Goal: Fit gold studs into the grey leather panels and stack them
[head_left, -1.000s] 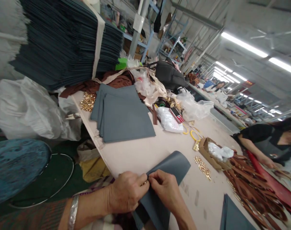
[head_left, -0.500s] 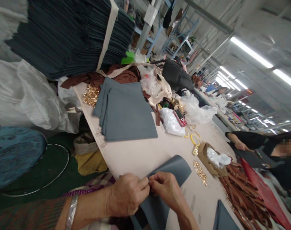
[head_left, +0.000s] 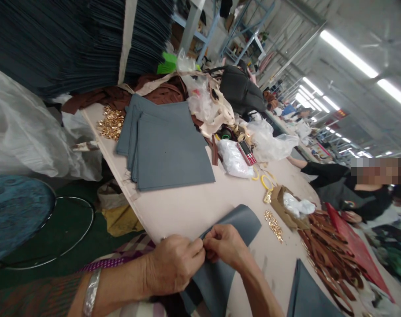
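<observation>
My left hand (head_left: 176, 265) and my right hand (head_left: 224, 247) meet at the upper edge of a curled blue-grey leather-like panel (head_left: 242, 222). Both are closed, thumbs and fingertips pinched on that edge nearly touching each other. Any small piece between the fingertips is hidden. The panel bends over the table's near edge, its lower part hanging below my hands. Beyond them lies a fanned stack of similar flat panels (head_left: 174, 147). To the right of the curled panel, small gold metal fittings (head_left: 273, 225) are strewn on the table.
More gold fittings (head_left: 111, 123) are heaped at the table's (head_left: 174, 207) left edge. A cardboard box (head_left: 280, 207), yellow-handled scissors (head_left: 266, 182), a red phone (head_left: 246, 153) and brown straps (head_left: 329, 255) lie rightward. Folded panels (head_left: 309, 290) sit lower right. A co-worker (head_left: 349, 189) is across the table; a blue stool (head_left: 18, 215) stands left.
The view has shifted slightly, so the stack and table sit further left and higher. My hands keep their pinch on the panel's edge. The co-worker has leaned and stretched an arm out over the table.
</observation>
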